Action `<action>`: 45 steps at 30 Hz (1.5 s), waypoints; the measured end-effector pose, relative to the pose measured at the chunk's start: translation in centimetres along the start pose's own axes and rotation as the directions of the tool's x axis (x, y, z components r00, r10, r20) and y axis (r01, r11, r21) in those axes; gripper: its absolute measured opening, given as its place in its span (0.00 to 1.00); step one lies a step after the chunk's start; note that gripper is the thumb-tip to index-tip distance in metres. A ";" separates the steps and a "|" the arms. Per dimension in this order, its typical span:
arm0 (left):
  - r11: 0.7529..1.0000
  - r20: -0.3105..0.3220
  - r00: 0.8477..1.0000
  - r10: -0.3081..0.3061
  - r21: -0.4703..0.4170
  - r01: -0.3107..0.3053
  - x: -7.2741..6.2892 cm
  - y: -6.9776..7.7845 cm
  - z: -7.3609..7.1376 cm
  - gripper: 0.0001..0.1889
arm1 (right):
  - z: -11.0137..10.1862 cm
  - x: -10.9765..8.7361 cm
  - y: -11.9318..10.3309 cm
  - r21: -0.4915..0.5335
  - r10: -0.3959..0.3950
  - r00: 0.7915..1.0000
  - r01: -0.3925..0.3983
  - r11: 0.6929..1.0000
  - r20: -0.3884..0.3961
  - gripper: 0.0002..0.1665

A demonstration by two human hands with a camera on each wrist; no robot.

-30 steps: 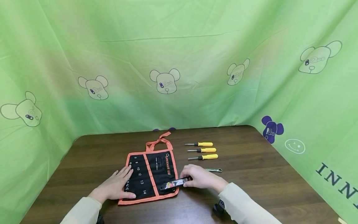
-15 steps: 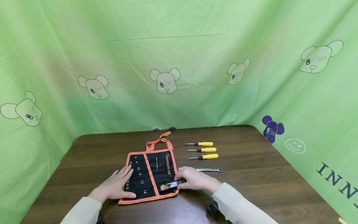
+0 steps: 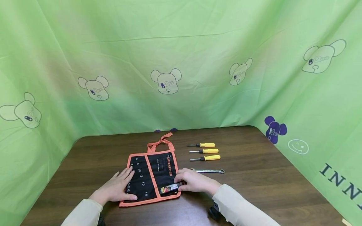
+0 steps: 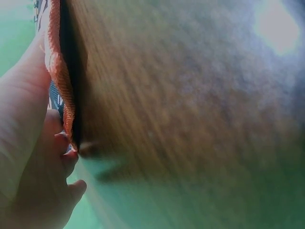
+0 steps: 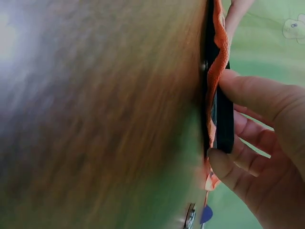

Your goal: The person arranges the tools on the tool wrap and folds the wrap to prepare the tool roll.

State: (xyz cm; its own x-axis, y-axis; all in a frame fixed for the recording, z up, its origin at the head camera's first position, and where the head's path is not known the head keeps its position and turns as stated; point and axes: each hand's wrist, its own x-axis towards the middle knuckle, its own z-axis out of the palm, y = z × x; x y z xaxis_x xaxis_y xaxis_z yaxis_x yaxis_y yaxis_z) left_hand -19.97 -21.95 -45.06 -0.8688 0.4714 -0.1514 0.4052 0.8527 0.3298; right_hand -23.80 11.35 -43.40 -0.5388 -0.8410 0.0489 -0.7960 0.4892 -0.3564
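A black tool pouch [image 3: 159, 179] with orange trim and printed size numbers lies flat on the table. My left hand [image 3: 118, 186] rests spread on its left part, thumb near the lower edge; in the left wrist view the fingers [image 4: 71, 162] reach past the orange trim [image 4: 59, 71]. At the pouch's lower right corner, my right hand [image 3: 193, 180] pinches a slim black case [image 3: 169, 188] with a printed label. It lies over the pouch's right panel. The right wrist view shows the case [image 5: 225, 124] edge-on between thumb and fingers, close against the pouch's orange trim [image 5: 219, 62].
Three yellow-handled screwdrivers [image 3: 209, 151] lie in a row right of the pouch. A combination wrench [image 3: 210, 171] lies below them, partly behind my right hand. An orange strap [image 3: 161, 143] extends from the pouch's top. A green curtain [image 3: 167, 110] hangs behind the brown table [image 3: 254, 175].
My right hand has moved left with the black case, bringing it further over the pouch and exposing more of the wrench. My left hand has stayed in place.
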 end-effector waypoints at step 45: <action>0.996 -0.006 0.998 -0.064 0.066 0.065 0.0 0.8 0.3 0.55 | 1.6 4.0 -3.3 0.003 -0.010 0.998 0.010 1.000 0.061 0.09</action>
State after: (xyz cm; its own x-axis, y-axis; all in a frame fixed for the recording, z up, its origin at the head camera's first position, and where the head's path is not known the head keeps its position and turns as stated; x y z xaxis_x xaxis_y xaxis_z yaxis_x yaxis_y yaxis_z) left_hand -19.54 -21.15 -45.09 -0.8949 0.4141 -0.1662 0.3661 0.8943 0.2572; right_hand -22.89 5.97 -43.53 -0.5129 -0.8584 -0.0050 -0.8003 0.4802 -0.3591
